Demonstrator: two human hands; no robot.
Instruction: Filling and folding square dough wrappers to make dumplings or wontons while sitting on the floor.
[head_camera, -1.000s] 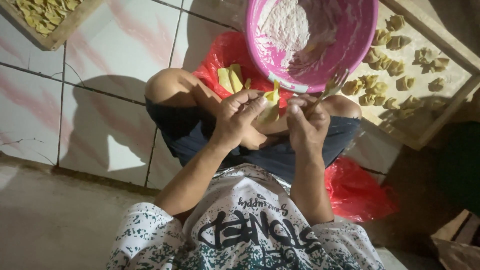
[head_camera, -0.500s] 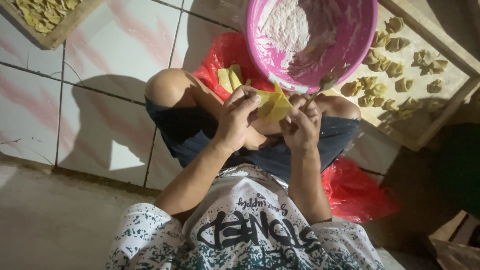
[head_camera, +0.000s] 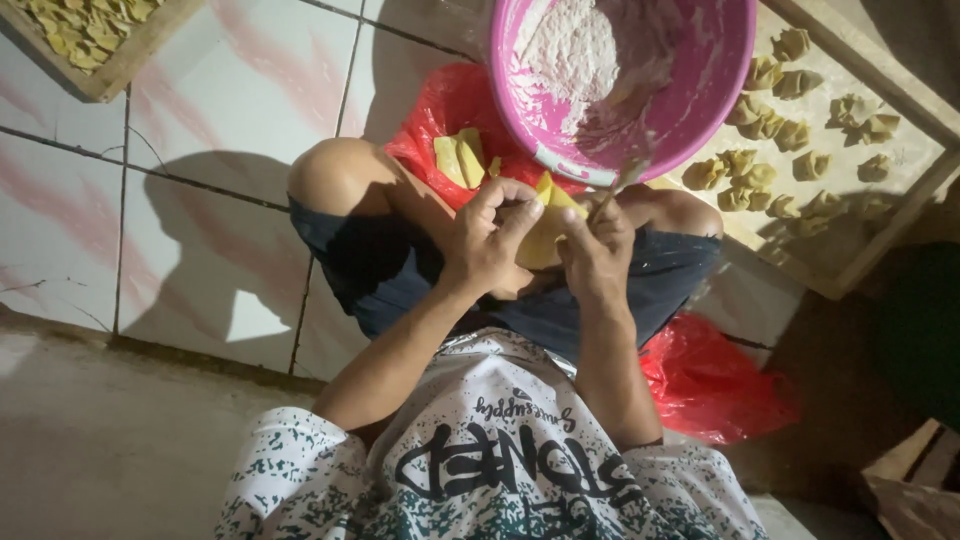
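Both hands meet over the lap: left hand (head_camera: 492, 240) & right hand (head_camera: 598, 255) w/ fingers pinched shut on a yellow dough wrapper (head_camera: 545, 235) held between them. Right hand also grips a thin stick (head_camera: 618, 186) pointing up to the pink bowl (head_camera: 705, 95) of white filling. Folded dumplings (head_camera: 760, 185) lie on the wooden tray (head_camera: 850, 275) at right; more wrappers (head_camera: 460, 158) sit on a red plastic bag (head_camera: 440, 110) just beyond the left knee.
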